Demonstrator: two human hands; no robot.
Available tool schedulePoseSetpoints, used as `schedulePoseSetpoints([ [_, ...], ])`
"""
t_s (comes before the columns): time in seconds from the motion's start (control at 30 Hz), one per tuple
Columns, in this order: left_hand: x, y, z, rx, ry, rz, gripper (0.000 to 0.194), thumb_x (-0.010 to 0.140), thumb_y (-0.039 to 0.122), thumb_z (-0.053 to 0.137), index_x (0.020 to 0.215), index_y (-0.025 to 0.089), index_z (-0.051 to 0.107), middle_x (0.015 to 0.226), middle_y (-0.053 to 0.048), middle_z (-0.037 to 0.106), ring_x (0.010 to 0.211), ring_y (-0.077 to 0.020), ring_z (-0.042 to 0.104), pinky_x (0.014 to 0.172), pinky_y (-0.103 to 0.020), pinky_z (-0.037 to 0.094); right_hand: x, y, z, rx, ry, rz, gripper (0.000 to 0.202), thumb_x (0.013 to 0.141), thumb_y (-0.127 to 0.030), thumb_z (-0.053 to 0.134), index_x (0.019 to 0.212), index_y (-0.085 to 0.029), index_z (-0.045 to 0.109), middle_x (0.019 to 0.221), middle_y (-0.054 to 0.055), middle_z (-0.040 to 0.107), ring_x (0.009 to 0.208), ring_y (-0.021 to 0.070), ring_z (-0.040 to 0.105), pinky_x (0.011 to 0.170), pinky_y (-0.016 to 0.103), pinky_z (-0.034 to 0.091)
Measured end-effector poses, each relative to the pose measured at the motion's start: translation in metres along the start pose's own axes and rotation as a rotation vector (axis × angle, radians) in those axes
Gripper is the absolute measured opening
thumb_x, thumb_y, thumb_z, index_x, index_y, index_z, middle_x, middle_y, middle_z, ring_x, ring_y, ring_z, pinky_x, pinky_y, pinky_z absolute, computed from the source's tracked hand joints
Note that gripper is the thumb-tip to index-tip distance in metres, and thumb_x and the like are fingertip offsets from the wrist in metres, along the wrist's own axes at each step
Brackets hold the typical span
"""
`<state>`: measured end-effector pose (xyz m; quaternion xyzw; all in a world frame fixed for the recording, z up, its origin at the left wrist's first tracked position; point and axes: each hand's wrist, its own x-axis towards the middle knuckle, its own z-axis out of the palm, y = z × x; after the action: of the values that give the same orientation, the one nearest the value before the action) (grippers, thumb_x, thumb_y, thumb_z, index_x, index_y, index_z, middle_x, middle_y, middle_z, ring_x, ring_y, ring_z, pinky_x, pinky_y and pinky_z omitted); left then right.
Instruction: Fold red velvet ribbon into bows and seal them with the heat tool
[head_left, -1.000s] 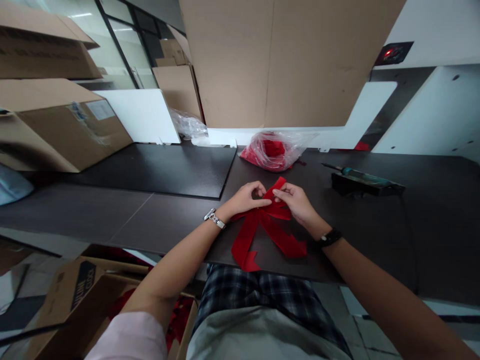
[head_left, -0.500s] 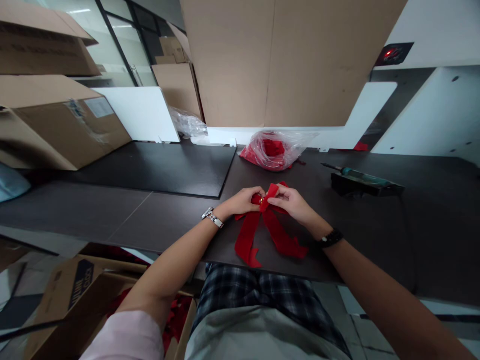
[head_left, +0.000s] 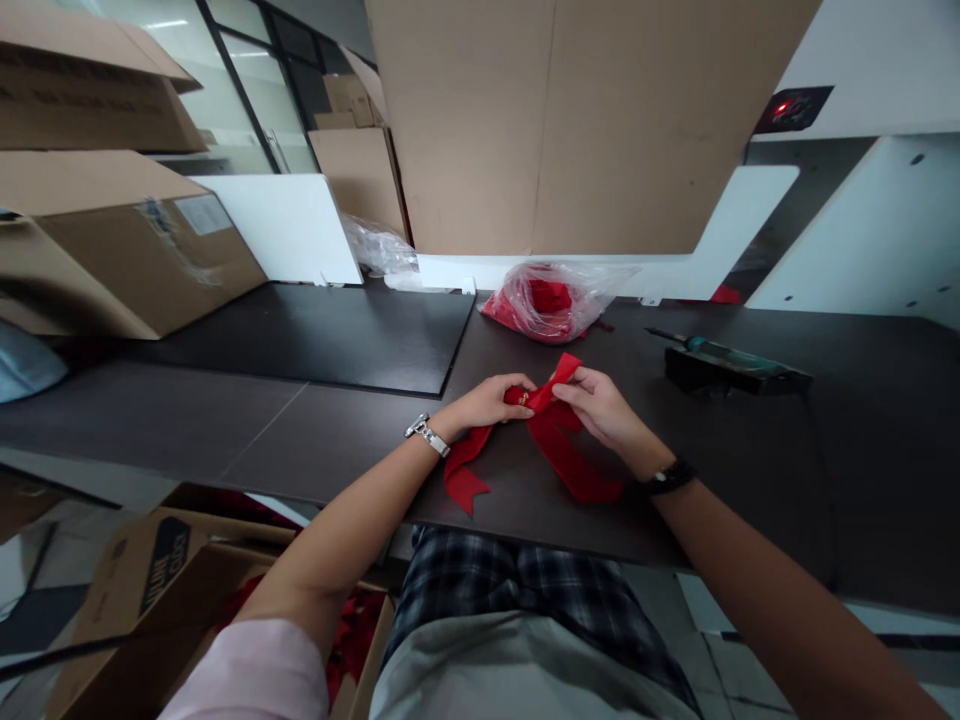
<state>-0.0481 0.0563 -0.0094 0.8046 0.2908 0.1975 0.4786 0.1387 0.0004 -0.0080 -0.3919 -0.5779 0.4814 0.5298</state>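
A red ribbon bow [head_left: 574, 465] is held just above the dark table near its front edge. My left hand [head_left: 495, 400] is closed on the bow's middle, where a small gold-coloured piece shows between thumb and fingers. My right hand [head_left: 596, 400] pinches a red strip of the bow between thumb and forefinger, its end sticking up past the fingertips. One notched tail hangs down to the left below my left wrist, and another curves to the right on the table. The bow's knot is partly hidden by my fingers.
A clear plastic bag [head_left: 551, 305] with red material lies behind my hands. A soldering iron [head_left: 712, 350] rests on a black stand to the right. A black board [head_left: 322, 335] lies left. Cardboard boxes [head_left: 127, 240] stand at the left; an open carton [head_left: 172, 600] holds red pieces below.
My right hand has drawn its strip slightly right, and the strip's end now points up and right. The left tail has swung left, opening the gap between the tails.
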Motion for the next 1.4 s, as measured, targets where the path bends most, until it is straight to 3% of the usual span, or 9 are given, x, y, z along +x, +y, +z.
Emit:
schedulePoseSetpoints([
  [0.17, -0.003, 0.008, 0.008, -0.160, -0.065, -0.054, 0.040, 0.074, 0.028, 0.061, 0.106, 0.013, 0.042, 0.066, 0.007, 0.045, 0.051, -0.0018, 0.040, 0.048, -0.013, 0.031, -0.001, -0.001, 0.001, -0.158, -0.093, -0.007, 0.022, 0.067, -0.036, 0.073, 0.068, -0.016, 0.062, 0.080, 0.002, 0.058, 0.073, 0.0146, 0.056, 0.072, 0.030, 0.047],
  [0.37, -0.001, 0.013, 0.011, -0.349, -0.055, -0.170, 0.027, 0.077, 0.023, 0.046, 0.103, 0.014, 0.044, 0.067, 0.005, 0.042, 0.049, -0.0010, 0.038, 0.047, -0.014, 0.031, 0.003, 0.003, -0.003, -0.315, -0.133, -0.034, 0.020, 0.070, -0.036, 0.070, 0.068, -0.017, 0.065, 0.087, 0.004, 0.055, 0.084, 0.0174, 0.054, 0.084, 0.035, 0.042],
  [0.47, -0.001, 0.012, 0.011, -0.401, -0.042, -0.184, 0.027, 0.080, 0.034, 0.047, 0.098, 0.014, 0.046, 0.073, 0.003, 0.044, 0.051, -0.0008, 0.039, 0.048, -0.014, 0.032, 0.005, 0.008, -0.005, -0.358, -0.139, -0.039, 0.021, 0.069, -0.037, 0.069, 0.067, -0.017, 0.063, 0.089, 0.005, 0.054, 0.088, 0.0190, 0.054, 0.087, 0.036, 0.041],
  [0.6, -0.003, 0.011, 0.009, -0.314, -0.097, -0.084, 0.048, 0.077, 0.054, 0.055, 0.099, 0.012, 0.048, 0.077, 0.002, 0.046, 0.057, -0.0012, 0.042, 0.052, -0.015, 0.035, 0.007, 0.013, -0.007, -0.391, -0.131, -0.043, 0.022, 0.070, -0.037, 0.066, 0.066, -0.018, 0.058, 0.089, 0.005, 0.053, 0.084, 0.0180, 0.054, 0.084, 0.035, 0.042],
  [0.73, -0.003, 0.011, 0.009, -0.227, -0.127, -0.062, 0.050, 0.070, 0.043, 0.068, 0.102, 0.011, 0.045, 0.077, 0.003, 0.047, 0.058, -0.0016, 0.042, 0.053, -0.015, 0.035, 0.007, 0.014, -0.009, -0.434, -0.132, -0.050, 0.023, 0.069, -0.037, 0.066, 0.061, -0.018, 0.055, 0.086, 0.004, 0.052, 0.083, 0.0185, 0.053, 0.084, 0.037, 0.042],
  [0.87, -0.002, 0.011, 0.009, -0.245, -0.120, -0.072, 0.042, 0.070, 0.031, 0.067, 0.101, 0.011, 0.046, 0.080, 0.003, 0.049, 0.060, -0.0017, 0.044, 0.055, -0.015, 0.036, 0.007, 0.012, -0.008, -0.463, -0.147, -0.055, 0.024, 0.068, -0.037, 0.066, 0.061, -0.018, 0.054, 0.087, 0.005, 0.052, 0.085, 0.0196, 0.053, 0.085, 0.037, 0.041],
  [1.03, -0.001, 0.008, 0.008, -0.236, -0.120, -0.073, 0.041, 0.071, 0.030, 0.066, 0.103, 0.011, 0.047, 0.081, 0.002, 0.051, 0.063, -0.0029, 0.046, 0.057, -0.016, 0.037, 0.007, 0.011, -0.007, -0.496, -0.151, -0.070, 0.023, 0.069, -0.036, 0.065, 0.061, -0.018, 0.053, 0.087, 0.005, 0.052, 0.084, 0.0191, 0.054, 0.083, 0.037, 0.042],
  [1.3, 0.005, -0.002, 0.006, -0.194, -0.068, -0.007, 0.044, 0.067, 0.016, 0.069, 0.107, 0.009, 0.053, 0.106, -0.006, 0.058, 0.089, -0.0082, 0.054, 0.087, -0.022, 0.042, 0.007, 0.018, -0.002, -0.581, -0.073, -0.155, 0.015, 0.076, -0.030, 0.059, 0.072, -0.018, 0.051, 0.081, 0.003, 0.049, 0.074, 0.0161, 0.050, 0.072, 0.032, 0.042],
  [1.4, 0.006, -0.005, 0.005, -0.199, -0.065, 0.005, 0.044, 0.067, 0.016, 0.069, 0.107, 0.009, 0.053, 0.109, -0.007, 0.058, 0.091, -0.0094, 0.055, 0.090, -0.024, 0.042, 0.007, 0.021, 0.001, -0.605, -0.045, -0.187, 0.014, 0.078, -0.031, 0.055, 0.074, -0.019, 0.049, 0.081, 0.004, 0.047, 0.075, 0.0171, 0.050, 0.070, 0.032, 0.042],
])
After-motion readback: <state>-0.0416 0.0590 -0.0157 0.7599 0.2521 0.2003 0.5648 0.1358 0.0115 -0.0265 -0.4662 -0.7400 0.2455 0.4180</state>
